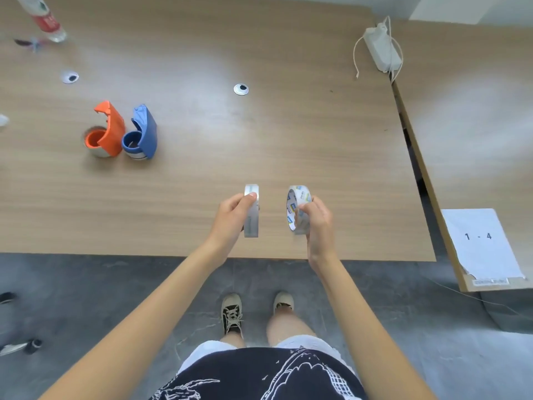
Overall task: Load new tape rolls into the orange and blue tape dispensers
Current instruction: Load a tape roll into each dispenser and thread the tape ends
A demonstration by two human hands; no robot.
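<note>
My left hand [234,213] grips a clear tape roll [251,217] held on edge above the near part of the wooden table [259,134]. A second tape roll [298,207], with blue and white print inside its core, is gripped by my right hand [317,223] a short way to the right. The two rolls are apart, facing each other. The orange tape dispenser [107,131] and the blue tape dispenser [142,134] stand side by side at the table's left, far from both hands. Each shows a roll at its base.
A white power adapter with cord [382,49] lies at the table's far right edge. A plastic bottle [47,21] stands far left. Two cable grommets [241,89] sit in the tabletop. A paper marked "1 - 4" [480,243] lies on the adjoining desk at right.
</note>
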